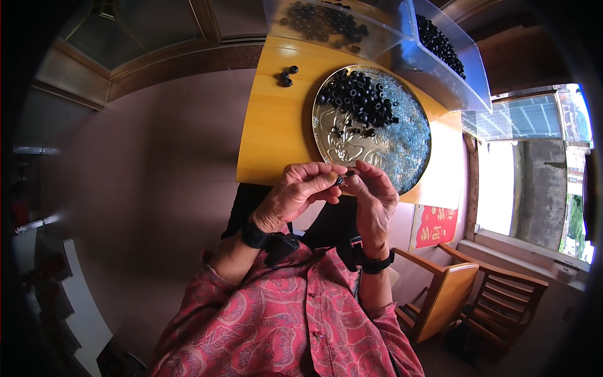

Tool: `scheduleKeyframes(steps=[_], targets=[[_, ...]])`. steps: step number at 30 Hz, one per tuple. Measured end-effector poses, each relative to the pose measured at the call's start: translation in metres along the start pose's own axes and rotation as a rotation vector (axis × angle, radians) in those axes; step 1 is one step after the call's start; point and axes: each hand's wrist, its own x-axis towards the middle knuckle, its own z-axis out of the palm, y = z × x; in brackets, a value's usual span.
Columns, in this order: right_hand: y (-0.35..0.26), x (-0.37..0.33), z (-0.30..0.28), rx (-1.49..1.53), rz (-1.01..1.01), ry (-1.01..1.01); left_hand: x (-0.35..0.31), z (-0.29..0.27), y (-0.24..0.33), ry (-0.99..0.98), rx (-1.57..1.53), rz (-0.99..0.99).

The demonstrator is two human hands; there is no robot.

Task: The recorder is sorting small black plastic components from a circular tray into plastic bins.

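Observation:
Just past the near edge of the table, my two hands meet fingertip to fingertip. My left hand [296,191] pinches a small round black part [340,181] between thumb and forefinger. Against it, the thumb and fingers of my right hand [375,202] are closed on another small dark part [350,173], partly hidden by the fingertips. Beyond them lies a round metallic tray [325,129] with a raised pattern. A heap of black round parts [361,97] with hollow openings covers its far side, and many tiny clear-blue pieces [411,135] spread over its right side.
On the yellow table [267,125], several loose black parts [287,78] lie left of the tray. Two clear plastic bins, one at the back [377,31] and one at the back right [474,91], hold more black parts. A wooden chair [455,295] stands at the right.

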Motion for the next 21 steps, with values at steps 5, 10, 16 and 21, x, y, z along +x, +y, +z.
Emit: scheduleKeyframes(steps=[5,10,16,21], targets=[[-0.005,-0.003,0.001,-0.026,0.046,0.014,-0.001,0.001,0.001,-0.022,0.005,-0.004],[-0.007,-0.005,-0.002,-0.071,0.062,-0.001,-0.001,0.003,0.0,-0.027,0.01,0.004],[-0.013,-0.007,0.003,-0.146,0.104,0.015,-0.002,0.001,-0.002,-0.005,-0.004,0.013],[-0.01,-0.007,0.004,-0.163,0.113,0.015,0.0,-0.002,-0.003,0.004,-0.008,0.017]])
